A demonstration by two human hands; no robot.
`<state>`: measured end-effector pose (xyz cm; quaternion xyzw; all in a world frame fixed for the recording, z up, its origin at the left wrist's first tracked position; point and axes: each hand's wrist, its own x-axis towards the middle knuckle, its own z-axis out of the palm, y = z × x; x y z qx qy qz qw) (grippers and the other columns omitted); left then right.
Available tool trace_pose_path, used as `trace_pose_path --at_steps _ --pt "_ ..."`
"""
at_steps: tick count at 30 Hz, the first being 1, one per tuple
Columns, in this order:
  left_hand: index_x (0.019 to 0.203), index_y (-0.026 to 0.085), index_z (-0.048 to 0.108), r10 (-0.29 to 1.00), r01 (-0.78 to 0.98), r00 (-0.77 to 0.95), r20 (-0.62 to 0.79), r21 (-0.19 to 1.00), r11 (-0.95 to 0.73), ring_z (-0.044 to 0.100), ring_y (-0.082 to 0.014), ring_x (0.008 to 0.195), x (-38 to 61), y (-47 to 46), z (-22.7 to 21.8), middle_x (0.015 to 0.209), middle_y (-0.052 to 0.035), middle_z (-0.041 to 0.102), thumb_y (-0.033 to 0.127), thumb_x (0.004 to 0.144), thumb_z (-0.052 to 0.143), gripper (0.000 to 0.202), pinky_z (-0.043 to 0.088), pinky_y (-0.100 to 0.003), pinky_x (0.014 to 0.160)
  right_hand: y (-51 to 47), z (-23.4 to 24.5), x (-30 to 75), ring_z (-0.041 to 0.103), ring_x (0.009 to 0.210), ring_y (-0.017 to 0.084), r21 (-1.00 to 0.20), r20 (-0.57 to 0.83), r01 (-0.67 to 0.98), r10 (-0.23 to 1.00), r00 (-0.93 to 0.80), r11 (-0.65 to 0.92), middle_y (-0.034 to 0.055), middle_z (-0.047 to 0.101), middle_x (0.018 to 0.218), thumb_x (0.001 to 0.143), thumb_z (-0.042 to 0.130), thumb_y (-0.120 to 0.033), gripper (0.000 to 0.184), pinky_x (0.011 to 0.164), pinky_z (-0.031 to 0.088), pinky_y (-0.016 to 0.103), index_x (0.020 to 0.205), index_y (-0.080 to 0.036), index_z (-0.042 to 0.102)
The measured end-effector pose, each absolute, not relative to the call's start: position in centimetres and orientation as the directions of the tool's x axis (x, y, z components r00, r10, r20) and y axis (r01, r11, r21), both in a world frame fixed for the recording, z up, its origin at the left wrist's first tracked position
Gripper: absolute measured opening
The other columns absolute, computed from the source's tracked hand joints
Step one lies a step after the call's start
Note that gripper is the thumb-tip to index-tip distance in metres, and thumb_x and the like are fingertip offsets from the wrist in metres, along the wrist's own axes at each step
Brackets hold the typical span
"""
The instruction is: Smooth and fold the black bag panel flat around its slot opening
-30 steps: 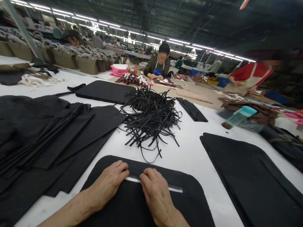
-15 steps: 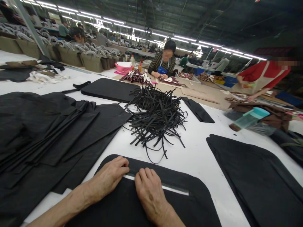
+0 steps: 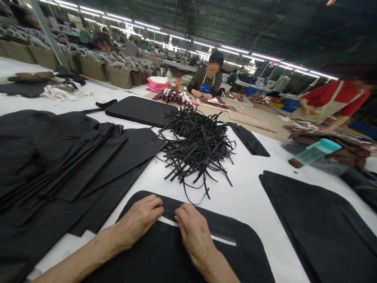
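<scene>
at the bottom centre of the frame a black fabric panel (image 3: 159, 255) lies flat on the white table (image 3: 244, 196). it is matt and dark, with rounded corners at its far edge, and a long narrow slit (image 3: 224, 239) runs across it near that edge, showing a thin pale line of table through the cut. the left hand (image 3: 138, 222) rests palm down on the panel at the left end of the slit, and the right hand (image 3: 196, 237) lies just beside it, also palm down. both press their bent fingertips onto the fabric along the slit, and neither hand is closed around anything. beyond the panel, at the middle of the frame, sits a loose heap of thin black strips (image 3: 197, 145). a fanned stack of black fabric sheets (image 3: 59, 165) fills the left side, and another black panel (image 3: 318, 224) lies at the lower right.
</scene>
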<state>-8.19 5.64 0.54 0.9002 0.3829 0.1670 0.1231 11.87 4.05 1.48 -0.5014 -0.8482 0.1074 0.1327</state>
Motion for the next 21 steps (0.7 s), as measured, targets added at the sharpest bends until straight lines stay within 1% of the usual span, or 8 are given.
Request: trace_pose_path --at_steps 2,4,7,9,11,16,21 --pt "0.08 0.017 0.053 0.734 0.648 0.644 0.218 0.354 -0.674 0.046 -0.0169 0.079 -8.2 5.6 0.4 0.089 -0.0043 0.052 0.01 0.091 0.034 0.024 0.039 -0.027 0.069 3.8 1.3 11.7 0.05 0.081 0.018 -0.3 0.139 0.833 0.885 -0.444 0.465 0.0003 0.054 0.085 0.084 0.058 -0.012 0.01 0.072 0.038 0.029 0.084 -0.022 0.055" --pt "0.082 0.017 0.054 0.739 0.651 0.634 0.225 0.36 -0.668 0.047 -0.0173 0.08 -8.2 5.6 0.3 0.089 -0.0045 0.052 0.01 0.091 0.034 0.023 0.04 -0.027 0.069 3.5 0.8 11.6 0.049 0.081 0.02 -0.244 0.16 0.845 0.879 -0.449 0.476 0.0007 0.054 0.086 0.081 0.061 -0.013 0.011 0.072 0.038 0.032 0.084 -0.022 0.054" --pt "0.087 0.016 0.055 0.756 0.661 0.614 0.229 0.375 -0.65 0.047 -0.0179 0.083 -8.2 5.5 0.2 0.092 -0.0049 0.052 0.008 0.09 0.035 0.022 0.041 -0.028 0.072 3.2 0.2 11.8 0.047 0.078 0.021 -0.148 0.179 0.844 0.853 -0.49 0.516 0.0013 0.053 0.086 0.083 0.057 -0.011 0.011 0.068 0.036 0.033 0.083 -0.022 0.053" --pt "0.089 0.017 0.055 0.765 0.664 0.601 0.231 0.39 -0.638 0.047 -0.0179 0.084 -8.3 5.4 0.1 0.093 -0.0047 0.051 0.007 0.089 0.035 0.022 0.041 -0.029 0.074 3.0 0.0 12.1 0.047 0.076 0.02 -0.117 0.19 0.834 0.836 -0.515 0.54 0.0018 0.053 0.084 0.084 0.054 -0.009 0.012 0.067 0.035 0.033 0.082 -0.021 0.053" --pt "0.089 0.018 0.054 0.773 0.661 0.589 0.236 0.41 -0.629 0.046 -0.0176 0.085 -8.5 5.3 0.0 0.094 -0.0044 0.05 0.007 0.089 0.034 0.023 0.041 -0.029 0.075 2.9 0.0 12.6 0.046 0.075 0.02 -0.139 0.204 0.837 0.842 -0.499 0.529 0.0019 0.053 0.083 0.084 0.052 -0.007 0.014 0.066 0.035 0.033 0.08 -0.021 0.053" --pt "0.086 0.019 0.052 0.793 0.643 0.556 0.247 0.476 -0.599 0.046 -0.017 0.086 -8.7 5.4 -0.2 0.092 -0.0038 0.05 0.012 0.092 0.033 0.022 0.041 -0.028 0.075 2.8 0.0 13.3 0.048 0.074 0.019 -0.287 0.21 0.849 0.894 -0.396 0.444 0.0016 0.052 0.079 0.086 0.048 -0.007 0.018 0.067 0.037 0.03 0.077 -0.021 0.053" --pt "0.081 0.019 0.049 0.817 0.636 0.526 0.237 0.528 -0.563 0.047 -0.0168 0.085 -8.7 5.5 -0.2 0.09 -0.0032 0.05 0.012 0.091 0.032 0.021 0.041 -0.029 0.075 2.8 -0.3 13.3 0.048 0.075 0.019 -0.358 0.18 0.852 0.924 -0.338 0.382 0.0009 0.052 0.079 0.086 0.047 -0.007 0.018 0.067 0.037 0.03 0.076 -0.021 0.051"
